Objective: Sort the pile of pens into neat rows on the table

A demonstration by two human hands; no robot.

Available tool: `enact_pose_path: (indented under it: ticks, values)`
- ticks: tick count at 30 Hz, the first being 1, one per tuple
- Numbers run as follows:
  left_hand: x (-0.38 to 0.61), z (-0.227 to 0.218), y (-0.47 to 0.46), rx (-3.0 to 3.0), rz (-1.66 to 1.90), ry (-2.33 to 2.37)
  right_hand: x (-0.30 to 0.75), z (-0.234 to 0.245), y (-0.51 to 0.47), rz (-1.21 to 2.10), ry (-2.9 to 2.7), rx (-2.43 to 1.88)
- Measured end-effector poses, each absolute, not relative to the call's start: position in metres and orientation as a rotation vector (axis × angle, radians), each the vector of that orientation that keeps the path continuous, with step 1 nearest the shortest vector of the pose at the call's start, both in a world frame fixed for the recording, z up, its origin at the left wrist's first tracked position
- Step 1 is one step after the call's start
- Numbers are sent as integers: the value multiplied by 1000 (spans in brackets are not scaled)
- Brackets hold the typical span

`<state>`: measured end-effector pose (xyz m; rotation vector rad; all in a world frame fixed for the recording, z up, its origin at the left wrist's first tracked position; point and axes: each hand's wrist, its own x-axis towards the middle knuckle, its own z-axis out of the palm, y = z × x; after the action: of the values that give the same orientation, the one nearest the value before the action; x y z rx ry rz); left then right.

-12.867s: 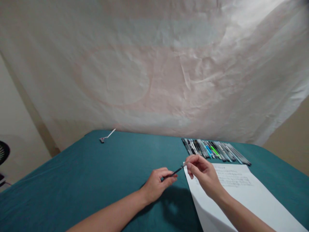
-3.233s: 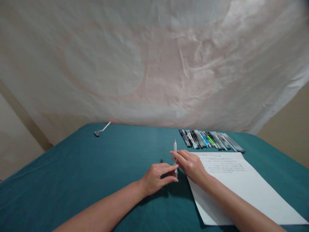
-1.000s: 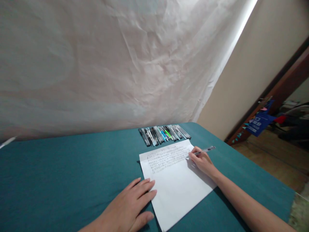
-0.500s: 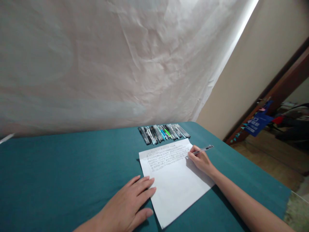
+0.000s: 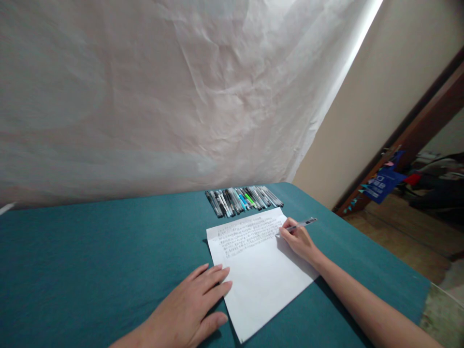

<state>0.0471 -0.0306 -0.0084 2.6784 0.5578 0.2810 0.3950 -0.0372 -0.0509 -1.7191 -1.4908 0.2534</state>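
Note:
A white sheet of paper point(image 5: 263, 290) lies on the teal tabletop, its upper part covered with several lines of small handwriting too fine to read. Pinched in my right hand point(image 5: 297, 239) is a clear-barrelled pen point(image 5: 306, 223), its tip down by the right end of the written lines and its back end sloping up to the right. My left hand point(image 5: 197, 304) rests flat with fingers spread, the fingertips over the sheet's left edge and the thumb beside it on the table.
Behind the paper, a row of several pens point(image 5: 242, 200), mostly black and clear with a green and a blue one, lies side by side. The teal table point(image 5: 101, 256) reaches a pale hanging sheet point(image 5: 152, 96). A blue bag point(image 5: 380, 185) hangs by the doorway at right.
The whole view has shifted slightly, so everything sits a little further left. My right hand keeps the pen at the written lines; the left hand stays on the sheet's edge.

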Motion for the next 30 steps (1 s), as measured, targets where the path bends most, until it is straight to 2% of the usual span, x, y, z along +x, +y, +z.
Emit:
enact_pose_path:
  ticks: [18,30]
  values:
    - [46,-1,-30,2657,167,533,392,-48,-37,201,-1501,-1706]
    - [46,-2,-31,2630,280,523,393,-48,-38,154,-1443,-1756]
